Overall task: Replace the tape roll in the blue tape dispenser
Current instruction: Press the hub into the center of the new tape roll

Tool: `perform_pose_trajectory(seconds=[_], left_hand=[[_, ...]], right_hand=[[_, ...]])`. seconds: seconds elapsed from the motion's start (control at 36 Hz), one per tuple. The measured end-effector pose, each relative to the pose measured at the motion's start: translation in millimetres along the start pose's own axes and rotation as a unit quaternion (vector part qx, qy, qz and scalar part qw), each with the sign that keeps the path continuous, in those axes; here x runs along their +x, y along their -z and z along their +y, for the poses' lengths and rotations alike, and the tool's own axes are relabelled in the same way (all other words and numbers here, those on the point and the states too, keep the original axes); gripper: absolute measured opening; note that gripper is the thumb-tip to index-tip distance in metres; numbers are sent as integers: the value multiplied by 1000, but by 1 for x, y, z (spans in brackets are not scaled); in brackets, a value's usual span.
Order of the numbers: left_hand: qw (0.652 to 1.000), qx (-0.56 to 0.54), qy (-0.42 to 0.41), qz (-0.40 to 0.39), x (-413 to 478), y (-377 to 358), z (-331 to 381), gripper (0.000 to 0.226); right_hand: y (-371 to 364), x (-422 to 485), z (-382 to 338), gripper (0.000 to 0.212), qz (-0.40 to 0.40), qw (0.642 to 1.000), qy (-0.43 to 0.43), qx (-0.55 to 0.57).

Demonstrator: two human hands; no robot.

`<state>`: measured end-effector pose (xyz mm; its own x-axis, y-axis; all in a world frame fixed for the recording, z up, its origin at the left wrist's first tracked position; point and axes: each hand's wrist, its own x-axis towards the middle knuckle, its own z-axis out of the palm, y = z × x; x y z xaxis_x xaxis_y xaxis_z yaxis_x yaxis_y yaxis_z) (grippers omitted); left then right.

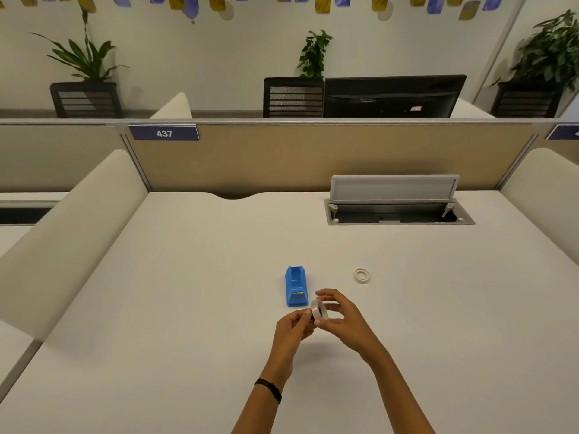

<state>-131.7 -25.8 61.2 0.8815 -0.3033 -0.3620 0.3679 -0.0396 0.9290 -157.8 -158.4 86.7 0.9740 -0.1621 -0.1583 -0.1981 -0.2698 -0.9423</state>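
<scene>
The blue tape dispenser (295, 286) stands on the white desk (194, 292), its roll bay open on top with no roll visible in it. Just in front and right of it, both hands hold a clear tape roll (318, 311) up on edge above the desk. My right hand (340, 317) grips the roll's rim with thumb and fingers. My left hand (294, 330) pinches at its left face, where a dark piece shows, perhaps the hub. A thin, nearly spent white tape ring (362, 275) lies flat on the desk to the right of the dispenser.
An open cable hatch (398, 211) with a raised lid sits at the back right of the desk. Padded dividers (78, 227) flank the desk on the left and right, and a tan partition (313, 155) closes the back.
</scene>
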Motion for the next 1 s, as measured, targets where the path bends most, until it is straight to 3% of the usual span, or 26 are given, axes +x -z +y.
perform_pose_trajectory(seconds=[0.75, 1.0], left_hand=[[999, -38, -3, -12, -2, 0, 1, 9], [999, -40, -12, -1, 1, -1, -2, 22]], right_hand=[[-1, -2, -1, 45, -4, 1000, 14, 2], [-1, -1, 0, 43, -3, 1000, 9, 1]])
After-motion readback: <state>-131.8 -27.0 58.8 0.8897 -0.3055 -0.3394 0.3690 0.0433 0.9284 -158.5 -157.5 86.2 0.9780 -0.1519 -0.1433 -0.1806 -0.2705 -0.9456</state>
